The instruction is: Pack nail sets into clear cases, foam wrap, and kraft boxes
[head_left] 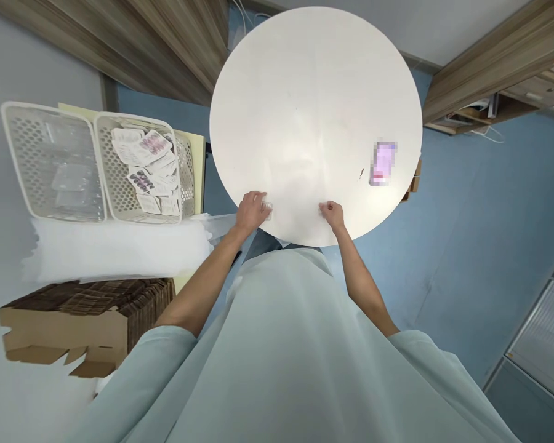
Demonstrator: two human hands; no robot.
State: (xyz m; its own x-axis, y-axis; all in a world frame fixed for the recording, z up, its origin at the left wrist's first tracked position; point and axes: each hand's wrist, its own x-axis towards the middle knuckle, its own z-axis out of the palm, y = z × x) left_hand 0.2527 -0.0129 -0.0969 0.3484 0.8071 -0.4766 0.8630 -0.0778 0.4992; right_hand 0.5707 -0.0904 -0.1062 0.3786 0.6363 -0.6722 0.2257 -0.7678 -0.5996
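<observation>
At the near left edge of the round white table [314, 80], my left hand [251, 212] has its thumb and fingers around a small clear plastic case [268, 211]. What the case contains, if anything, is too small to tell. My right hand [332, 215] rests near the table's front edge, to the right, with thumb and fingertips pinched together. Whatever lies in that pinch cannot be made out. A faint greyish patch shows on the white surface between both hands; whether it is a thin sheet or a shadow is unclear.
Left of the table stand two white perforated baskets, one with clear plastic boxes [74, 178], one with printed cards [154, 163]. Below them lie a pile of white translucent sheets [115, 249] and folded cardboard boxes [74, 332]. A pixelated purple object [384, 163] lies on the table's right.
</observation>
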